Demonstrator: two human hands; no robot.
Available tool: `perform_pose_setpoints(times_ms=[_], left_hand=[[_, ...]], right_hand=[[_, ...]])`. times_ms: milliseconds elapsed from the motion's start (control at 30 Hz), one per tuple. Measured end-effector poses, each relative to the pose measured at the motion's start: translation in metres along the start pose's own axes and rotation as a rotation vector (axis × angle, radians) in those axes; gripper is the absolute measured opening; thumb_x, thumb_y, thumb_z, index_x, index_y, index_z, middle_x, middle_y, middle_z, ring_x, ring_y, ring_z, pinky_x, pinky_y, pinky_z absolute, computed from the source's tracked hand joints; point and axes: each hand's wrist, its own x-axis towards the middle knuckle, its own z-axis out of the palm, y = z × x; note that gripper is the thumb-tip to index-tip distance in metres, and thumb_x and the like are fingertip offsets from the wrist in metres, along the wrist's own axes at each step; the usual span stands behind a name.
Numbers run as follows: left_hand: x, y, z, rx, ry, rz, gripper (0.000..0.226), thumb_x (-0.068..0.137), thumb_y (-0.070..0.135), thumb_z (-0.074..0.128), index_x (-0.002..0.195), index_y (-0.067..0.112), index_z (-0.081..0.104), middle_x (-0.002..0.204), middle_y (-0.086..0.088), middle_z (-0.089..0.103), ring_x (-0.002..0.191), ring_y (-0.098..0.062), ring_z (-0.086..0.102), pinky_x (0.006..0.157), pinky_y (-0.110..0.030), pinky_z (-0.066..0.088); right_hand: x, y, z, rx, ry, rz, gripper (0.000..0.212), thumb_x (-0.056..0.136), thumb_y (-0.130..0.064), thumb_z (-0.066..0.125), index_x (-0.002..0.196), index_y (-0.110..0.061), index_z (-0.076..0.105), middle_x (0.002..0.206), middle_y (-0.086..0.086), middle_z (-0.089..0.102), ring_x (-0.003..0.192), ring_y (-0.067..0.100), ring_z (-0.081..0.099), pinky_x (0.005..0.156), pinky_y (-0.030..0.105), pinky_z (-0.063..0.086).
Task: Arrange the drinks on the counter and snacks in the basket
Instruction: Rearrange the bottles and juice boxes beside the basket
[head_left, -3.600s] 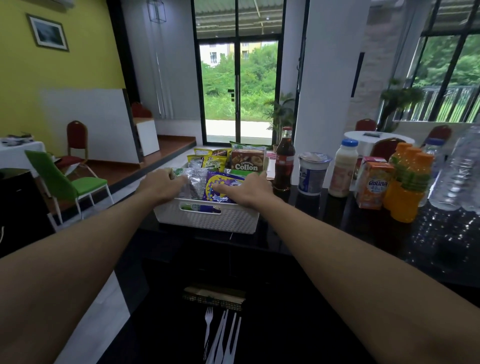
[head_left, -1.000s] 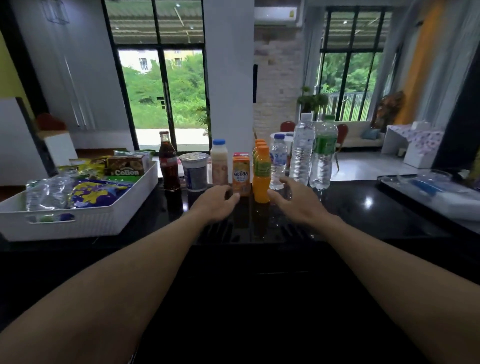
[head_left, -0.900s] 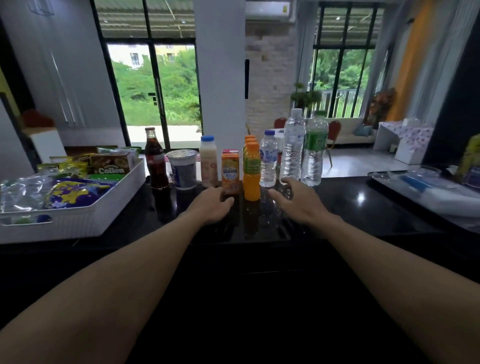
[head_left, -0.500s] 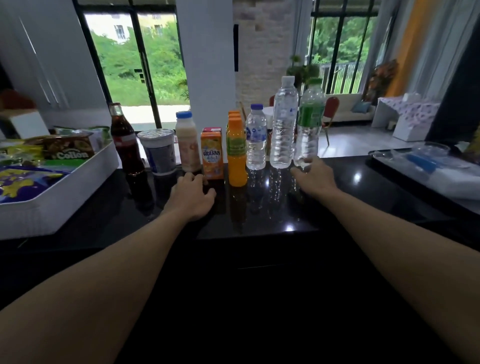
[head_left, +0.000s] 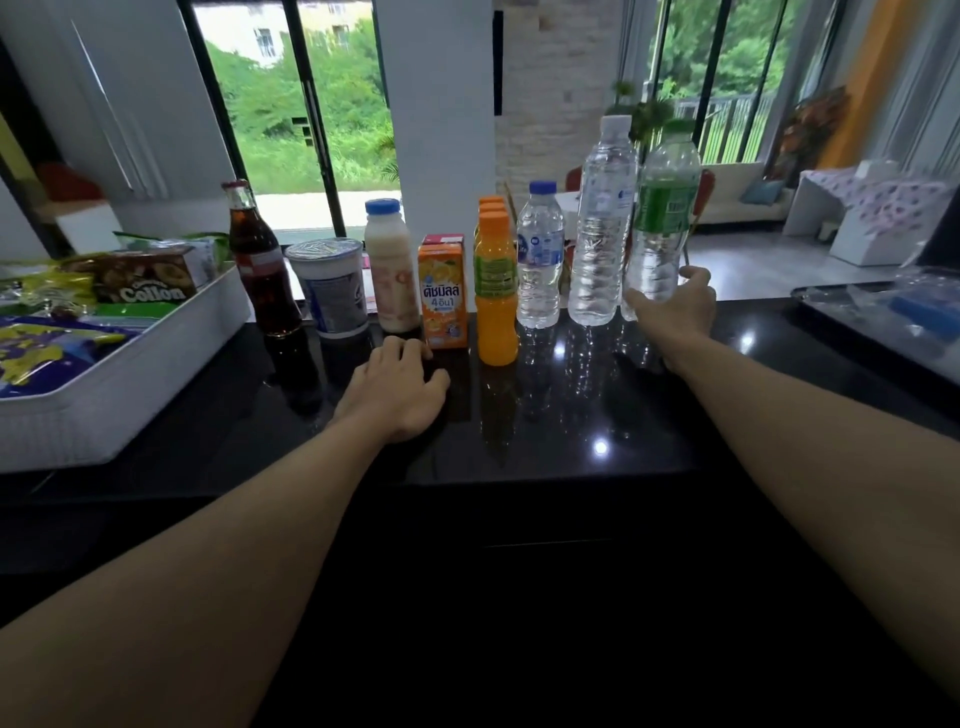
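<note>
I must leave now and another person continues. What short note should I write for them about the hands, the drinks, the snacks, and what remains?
Left hand rests open on the counter before the juice carton.
Right hand grips the green-label bottle at the row's right end.
Done: snacks lie in the basket; drinks stand in a row from the cola bottle rightward.
Left, probably: settle that bottle in line and let go.

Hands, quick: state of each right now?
Left hand: open, resting on the counter, holding nothing.
Right hand: gripping the green-label water bottle near its base.
</note>
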Motion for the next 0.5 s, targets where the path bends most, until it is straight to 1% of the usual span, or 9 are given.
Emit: perform_pose_setpoints(times_ms=[100,167,233,267,367,433,500], left_hand=[[-0.0004,0.0004,-0.0005,0.002,-0.008,0.002,0.052,0.098,0.052,0.038,0.141,0.024,0.042,0.141,-0.004,0.038,0.134,-0.024,0.035,0.109,-0.042,0.029],[-0.0014,0.0011,-0.0013,0.001,-0.010,0.001,0.052,0.098,0.052,0.038,0.141,0.024,0.042,0.142,-0.004,0.037,0.135,-0.024,0.035,0.110,-0.042,0.028],[-0.0021,0.0015,-0.0021,-0.001,-0.009,0.002,0.052,0.098,0.051,0.038,0.141,0.024,0.042,0.142,-0.004,0.037,0.135,-0.024,0.034,0.110,-0.043,0.028],[-0.0023,0.0014,-0.0027,-0.002,-0.009,0.002,0.052,0.098,0.051,0.038,0.141,0.024,0.042,0.142,-0.004,0.037,0.136,-0.024,0.034,0.111,-0.043,0.027],[-0.0024,0.0014,-0.0043,-0.001,-0.016,0.000,0.052,0.098,0.051,0.037,0.141,0.024,0.042,0.143,-0.004,0.037,0.136,-0.024,0.034,0.111,-0.043,0.027],[-0.0030,0.0020,-0.0047,0.000,-0.021,-0.003,0.051,0.098,0.051,0.037,0.142,0.024,0.041,0.143,-0.004,0.037,0.136,-0.024,0.034,0.112,-0.043,0.027],[-0.0040,0.0027,-0.0048,-0.001,-0.027,-0.003,0.051,0.098,0.051,0.037,0.142,0.024,0.041,0.144,-0.004,0.037,0.137,-0.023,0.033,0.112,-0.043,0.027]], right_hand=[[0.0042,-0.0010,0.0036,-0.012,0.030,0.016,0.078,0.076,-0.038,0.085,0.135,-0.010,0.043,0.137,0.013,0.048,0.124,0.027,0.049,0.087,0.026,0.036],[0.0055,-0.0008,0.0053,-0.046,0.047,0.013,0.076,0.076,-0.039,0.085,0.133,-0.009,0.044,0.135,0.013,0.050,0.124,0.029,0.050,0.092,0.030,0.039],[0.0050,-0.0008,0.0069,-0.076,0.040,-0.004,0.074,0.078,-0.040,0.083,0.132,-0.008,0.044,0.134,0.015,0.052,0.123,0.032,0.051,0.099,0.037,0.043],[0.0042,-0.0013,0.0071,-0.089,0.029,-0.014,0.073,0.080,-0.039,0.081,0.133,-0.007,0.044,0.133,0.015,0.053,0.123,0.034,0.052,0.101,0.040,0.044],[0.0012,-0.0008,0.0057,-0.134,-0.006,-0.035,0.066,0.087,-0.037,0.073,0.136,-0.008,0.041,0.134,0.014,0.056,0.122,0.035,0.054,0.099,0.039,0.044],[-0.0005,-0.0003,0.0044,-0.128,-0.046,-0.051,0.063,0.091,-0.033,0.067,0.141,-0.008,0.037,0.138,0.014,0.054,0.124,0.035,0.054,0.102,0.040,0.044],[-0.0024,-0.0011,0.0036,-0.094,-0.064,-0.057,0.064,0.090,-0.031,0.064,0.143,-0.008,0.036,0.140,0.014,0.052,0.125,0.035,0.053,0.105,0.045,0.043]])
